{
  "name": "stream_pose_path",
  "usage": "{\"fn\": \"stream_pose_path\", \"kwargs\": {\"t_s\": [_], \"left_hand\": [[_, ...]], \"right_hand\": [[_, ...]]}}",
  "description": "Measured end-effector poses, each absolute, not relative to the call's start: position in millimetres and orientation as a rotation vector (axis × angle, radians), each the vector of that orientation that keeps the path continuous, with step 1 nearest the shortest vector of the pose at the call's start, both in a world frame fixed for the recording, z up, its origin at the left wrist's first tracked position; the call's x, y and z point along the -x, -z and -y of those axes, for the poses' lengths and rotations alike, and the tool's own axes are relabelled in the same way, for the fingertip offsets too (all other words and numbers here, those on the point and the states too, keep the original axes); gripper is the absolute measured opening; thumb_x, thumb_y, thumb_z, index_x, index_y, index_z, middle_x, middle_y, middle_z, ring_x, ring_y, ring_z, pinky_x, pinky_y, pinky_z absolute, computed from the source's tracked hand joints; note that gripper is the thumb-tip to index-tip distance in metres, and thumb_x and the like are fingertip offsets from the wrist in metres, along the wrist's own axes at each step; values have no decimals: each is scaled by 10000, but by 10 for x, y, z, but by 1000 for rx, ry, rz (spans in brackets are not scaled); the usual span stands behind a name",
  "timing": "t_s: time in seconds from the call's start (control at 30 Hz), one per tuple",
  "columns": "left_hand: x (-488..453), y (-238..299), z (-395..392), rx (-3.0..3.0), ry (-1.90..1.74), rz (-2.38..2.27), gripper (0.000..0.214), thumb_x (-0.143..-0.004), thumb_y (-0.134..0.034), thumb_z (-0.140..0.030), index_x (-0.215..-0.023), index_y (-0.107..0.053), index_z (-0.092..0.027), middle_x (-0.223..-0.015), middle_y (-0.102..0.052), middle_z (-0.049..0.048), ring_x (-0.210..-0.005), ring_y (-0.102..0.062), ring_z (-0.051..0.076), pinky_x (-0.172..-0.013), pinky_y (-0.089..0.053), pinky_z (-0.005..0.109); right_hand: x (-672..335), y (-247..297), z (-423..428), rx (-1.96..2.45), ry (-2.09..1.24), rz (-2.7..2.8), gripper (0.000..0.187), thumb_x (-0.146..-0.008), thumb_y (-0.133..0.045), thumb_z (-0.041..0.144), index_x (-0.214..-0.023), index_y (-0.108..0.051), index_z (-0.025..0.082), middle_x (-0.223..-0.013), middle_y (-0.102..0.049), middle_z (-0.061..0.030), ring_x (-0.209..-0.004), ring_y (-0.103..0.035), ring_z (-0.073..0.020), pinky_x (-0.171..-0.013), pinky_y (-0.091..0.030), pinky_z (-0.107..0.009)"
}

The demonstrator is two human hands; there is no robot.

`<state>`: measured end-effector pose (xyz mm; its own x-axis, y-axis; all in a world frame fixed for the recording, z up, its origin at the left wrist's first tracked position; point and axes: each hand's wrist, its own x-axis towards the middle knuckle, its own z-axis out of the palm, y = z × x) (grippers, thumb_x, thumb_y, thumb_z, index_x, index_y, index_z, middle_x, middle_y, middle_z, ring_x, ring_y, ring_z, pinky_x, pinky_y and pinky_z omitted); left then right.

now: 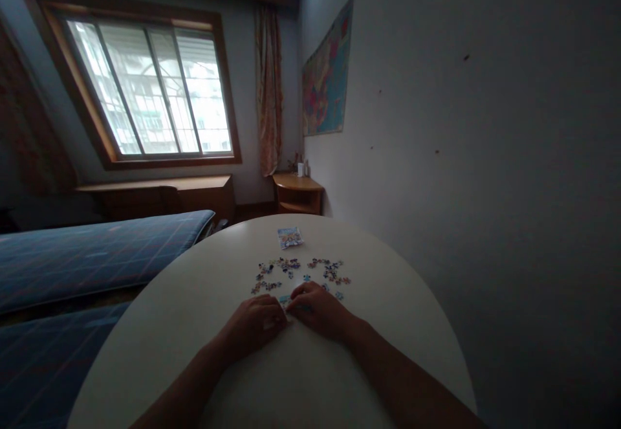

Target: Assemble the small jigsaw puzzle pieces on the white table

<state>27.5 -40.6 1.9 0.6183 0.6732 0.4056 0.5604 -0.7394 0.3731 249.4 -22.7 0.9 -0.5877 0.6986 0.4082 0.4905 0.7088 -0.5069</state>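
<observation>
Both hands meet near the middle of a round white table, over a small light-blue patch of jigsaw puzzle [284,299]. My left hand [257,322] has its fingers curled at the patch's left and near side, pressed against puzzle pieces. From the right, my right hand [317,309] bends over the same patch, thumb and fingers closed on its edge. The hands cover much of the patch, so its full outline is hidden. Loose jigsaw pieces lie in an arc beyond the hands, in a left cluster [266,285] and a right cluster [332,269].
Past the pieces lies a printed picture packet [290,238] on the white table [378,351]. A blue plaid mattress [97,254] borders the table on the left, a bare wall [485,222] on the right. A wooden corner shelf [298,183] stands behind.
</observation>
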Motion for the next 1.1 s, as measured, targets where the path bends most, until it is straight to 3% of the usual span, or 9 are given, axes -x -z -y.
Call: {"fn": "stream_pose_path", "kwargs": {"t_s": [0.37,0.6,1.1], "left_hand": [[-228,48,318,-2616,-903,-1286,78,-872,-566,-191,-843,-630,-224,-837,-663,8,-805,-616,153,-742,-466,252],[-264,-26,375,-2687,-844,-1164,114,-830,-579,-125,-849,-624,-228,-906,-679,5,-872,-618,153,-788,-469,249],[-244,-154,428,-2858,-631,-1027,142,-920,-529,-197,-884,-663,-226,-920,-700,17,-879,-641,155,-795,-492,252]], "right_hand": [[-2509,17,219,897,-484,2304,202,-830,-663,197,-1007,-749,243,-1060,-695,-65,-1031,-611,-189,-937,-465,-324],[-2507,3,230,891,-491,2305,210,-831,-655,175,-1010,-753,227,-1066,-699,-73,-1028,-617,-178,-941,-465,-314],[-2499,11,240,882,-511,2302,219,-844,-637,170,-1025,-745,231,-1078,-696,-73,-1052,-608,-187,-965,-457,-337]]}}
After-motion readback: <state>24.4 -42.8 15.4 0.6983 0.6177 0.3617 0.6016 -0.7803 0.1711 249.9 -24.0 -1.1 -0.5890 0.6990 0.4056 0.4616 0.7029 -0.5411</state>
